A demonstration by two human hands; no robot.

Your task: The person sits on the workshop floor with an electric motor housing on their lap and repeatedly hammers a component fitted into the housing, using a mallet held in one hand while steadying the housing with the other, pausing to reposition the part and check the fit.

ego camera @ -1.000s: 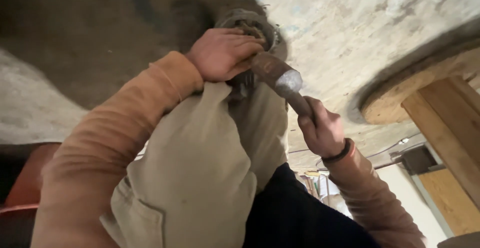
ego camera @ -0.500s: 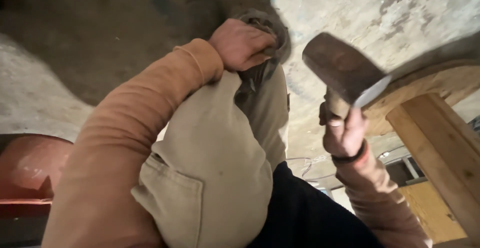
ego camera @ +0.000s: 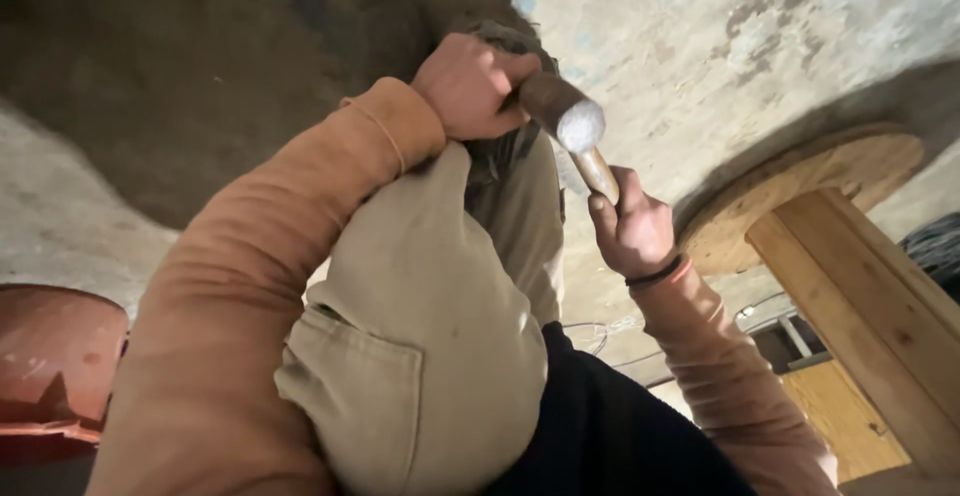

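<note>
Above the knee, hammer [ego camera: 572,128] in right hand [ego camera: 632,228] — head up-left.

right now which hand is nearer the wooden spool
Right. The right hand grips the hammer handle just beside the wooden spool's round rim. The left hand is further off, up by the hammer head over the bent knee.

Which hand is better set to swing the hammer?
Probably the right. The right hand is wrapped around the handle of the hammer, with room to swing. The left hand is a closed fist right beside the hammer head.
</note>
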